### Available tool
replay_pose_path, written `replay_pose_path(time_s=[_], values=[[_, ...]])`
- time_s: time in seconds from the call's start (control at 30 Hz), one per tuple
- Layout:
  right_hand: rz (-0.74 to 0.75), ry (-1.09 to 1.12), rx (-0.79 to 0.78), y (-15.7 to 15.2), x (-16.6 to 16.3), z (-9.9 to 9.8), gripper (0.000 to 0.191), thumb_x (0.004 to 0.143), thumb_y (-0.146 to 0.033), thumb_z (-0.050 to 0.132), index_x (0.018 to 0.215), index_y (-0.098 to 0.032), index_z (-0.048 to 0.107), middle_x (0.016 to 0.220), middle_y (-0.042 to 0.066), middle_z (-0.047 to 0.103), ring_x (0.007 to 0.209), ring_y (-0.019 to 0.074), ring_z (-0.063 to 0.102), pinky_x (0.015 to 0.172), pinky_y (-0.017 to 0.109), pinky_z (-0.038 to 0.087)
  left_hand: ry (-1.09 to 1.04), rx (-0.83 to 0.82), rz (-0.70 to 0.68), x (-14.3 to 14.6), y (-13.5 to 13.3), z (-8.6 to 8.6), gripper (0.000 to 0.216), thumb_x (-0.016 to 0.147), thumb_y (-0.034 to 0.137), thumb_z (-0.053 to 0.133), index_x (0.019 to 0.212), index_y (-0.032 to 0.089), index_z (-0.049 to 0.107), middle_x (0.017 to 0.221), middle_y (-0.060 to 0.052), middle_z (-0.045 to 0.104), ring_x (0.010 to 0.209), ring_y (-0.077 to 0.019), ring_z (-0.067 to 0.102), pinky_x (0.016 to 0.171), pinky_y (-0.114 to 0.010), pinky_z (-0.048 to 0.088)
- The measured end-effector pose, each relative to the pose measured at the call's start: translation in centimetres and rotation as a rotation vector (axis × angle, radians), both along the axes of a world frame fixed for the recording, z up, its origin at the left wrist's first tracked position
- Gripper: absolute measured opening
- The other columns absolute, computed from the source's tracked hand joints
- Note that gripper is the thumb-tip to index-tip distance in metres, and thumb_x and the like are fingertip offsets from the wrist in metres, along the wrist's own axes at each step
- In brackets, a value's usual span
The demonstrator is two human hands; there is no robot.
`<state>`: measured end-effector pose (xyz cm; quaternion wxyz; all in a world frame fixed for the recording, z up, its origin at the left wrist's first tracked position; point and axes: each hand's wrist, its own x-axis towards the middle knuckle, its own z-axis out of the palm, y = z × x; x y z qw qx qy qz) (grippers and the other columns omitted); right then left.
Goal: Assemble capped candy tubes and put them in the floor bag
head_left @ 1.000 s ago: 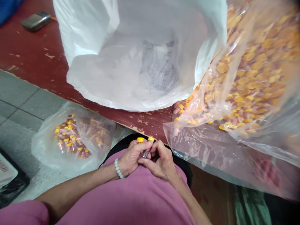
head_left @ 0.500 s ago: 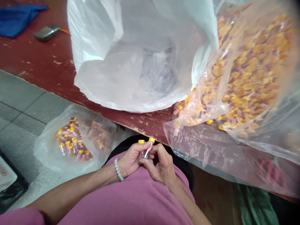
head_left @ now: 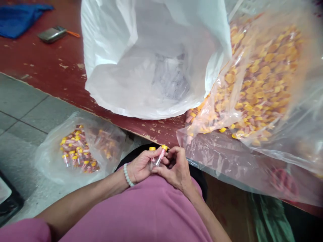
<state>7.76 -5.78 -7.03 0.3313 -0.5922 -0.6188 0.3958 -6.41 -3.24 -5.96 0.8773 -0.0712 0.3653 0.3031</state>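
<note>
My left hand (head_left: 140, 165) and my right hand (head_left: 175, 168) meet in my lap, just below the table edge. The left hand's fingers are curled round two small clear vials with yellow caps (head_left: 158, 155), the caps sticking up above the fingers. My right hand pinches at the same vials from the right side. A white bead bracelet (head_left: 127, 175) circles my left wrist. A big clear bag of yellow-capped vials (head_left: 262, 80) lies on the table just up and right of my hands.
A large white plastic bag (head_left: 151, 57) stands open on the worn red table (head_left: 45, 67). On the grey floor at left sits a smaller clear bag of vials (head_left: 78, 149). A phone (head_left: 51, 33) and blue cloth (head_left: 20, 15) lie far left.
The camera view has drifted left and slightly down. My hands stay together in my lap, and the right-hand vial now tilts more to the right between the fingers.
</note>
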Motion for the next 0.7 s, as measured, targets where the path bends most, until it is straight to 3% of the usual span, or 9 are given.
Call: replay_pose_path(time_s=[0.17, 0.27, 0.33, 0.4, 0.7], values=[[0.022, 0.047, 0.025, -0.7, 0.2, 0.1, 0.090, 0.053, -0.045, 0.083, 0.123, -0.027, 0.030, 0.115, 0.006, 0.051, 0.069, 0.0106, 0.053, 0.062, 0.029, 0.050, -0.058, 0.061, 0.002, -1.0, -0.6, 0.1, 0.023, 0.087, 0.024, 0.054, 0.089, 0.004, 0.066, 0.065, -0.008, 0.065, 0.055, -0.0136, 0.061, 0.053, -0.023, 0.048], [0.132, 0.001, 0.081, -0.5, 0.2, 0.7, 0.095, 0.056, -0.045, 0.082, 0.132, -0.025, 0.029, 0.128, 0.011, 0.046, 0.087, 0.0171, 0.057, 0.078, 0.036, 0.052, -0.105, 0.091, -0.018, -1.2, -1.0, 0.1, 0.024, 0.086, 0.027, 0.057, 0.088, 0.005, 0.066, 0.067, -0.008, 0.066, 0.061, -0.0180, 0.065, 0.059, -0.028, 0.050], [0.178, -0.023, 0.147, -0.3, 0.2, 1.0, 0.089, 0.059, -0.045, 0.080, 0.131, -0.023, 0.033, 0.124, 0.011, 0.050, 0.102, 0.0225, 0.056, 0.089, 0.040, 0.048, -0.125, 0.116, -0.030, -1.1, -1.1, 0.1, 0.023, 0.085, 0.027, 0.059, 0.087, 0.005, 0.066, 0.069, -0.008, 0.068, 0.065, -0.0209, 0.067, 0.061, -0.030, 0.052], [0.199, -0.030, 0.204, -0.1, 0.1, 1.3, 0.080, 0.062, -0.043, 0.079, 0.128, -0.023, 0.038, 0.118, 0.009, 0.054, 0.105, 0.0235, 0.055, 0.091, 0.040, 0.047, -0.134, 0.139, -0.017, -1.0, -1.2, 0.1, 0.021, 0.084, 0.026, 0.060, 0.086, 0.006, 0.067, 0.069, -0.008, 0.068, 0.065, -0.0203, 0.067, 0.063, -0.030, 0.052], [0.204, -0.102, 0.327, 0.5, -0.2, 2.8, 0.057, 0.060, -0.032, 0.074, 0.110, -0.022, 0.047, 0.093, 0.003, 0.054, 0.078, 0.0167, 0.056, 0.068, 0.030, 0.051, -0.081, 0.225, -0.027, -0.4, -1.5, 0.0, 0.018, 0.080, 0.025, 0.063, 0.077, 0.007, 0.064, 0.065, -0.009, 0.068, 0.058, -0.0162, 0.065, 0.062, -0.027, 0.052]])
